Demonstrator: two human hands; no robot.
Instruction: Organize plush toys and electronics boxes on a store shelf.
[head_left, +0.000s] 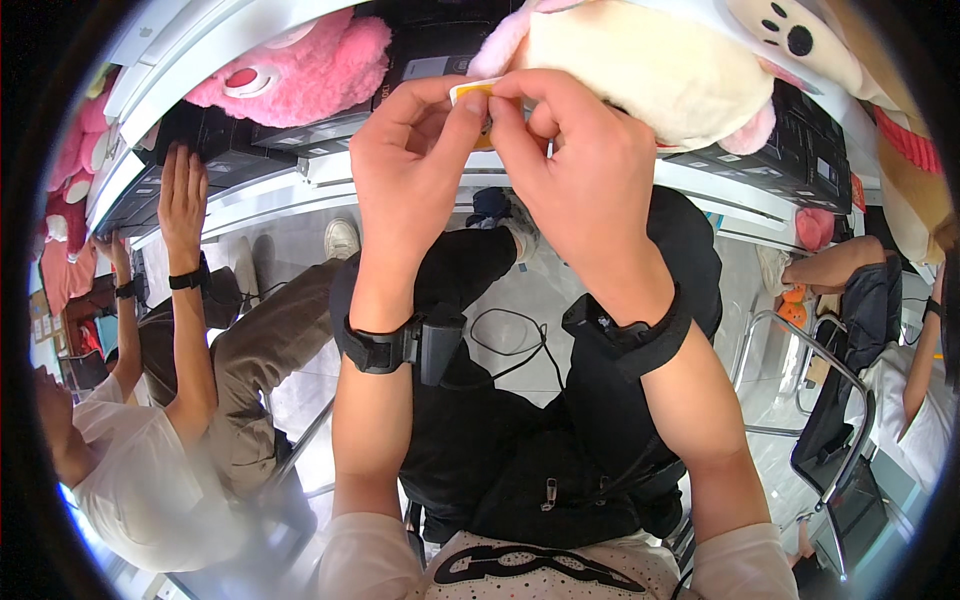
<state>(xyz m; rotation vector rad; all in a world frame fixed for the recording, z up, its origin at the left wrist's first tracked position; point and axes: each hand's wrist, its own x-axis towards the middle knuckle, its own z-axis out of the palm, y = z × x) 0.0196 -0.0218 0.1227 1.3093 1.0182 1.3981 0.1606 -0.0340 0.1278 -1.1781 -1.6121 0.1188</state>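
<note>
Between my two hands is a small flat yellow piece with a white edge, like a card or sticker point(472, 90). My left hand point(408, 165) pinches its left side with thumb and forefinger. On the other side, the thumb and forefinger of my right hand point(580, 150) close on it. My fingers cover much of the piece, so its full shape is hidden. Both hands are raised in front of the table edge. Behind them lie a pink fluffy plush toy point(315, 72) to the left and a cream plush toy point(630, 75) to the right.
Black boxes point(225, 140) line the white table point(300, 190). At left, a seated person's hand point(182, 195) rests by the boxes. Another person sits at right near a metal-framed chair point(850, 440). Dark cables point(520, 335) hang between my forearms.
</note>
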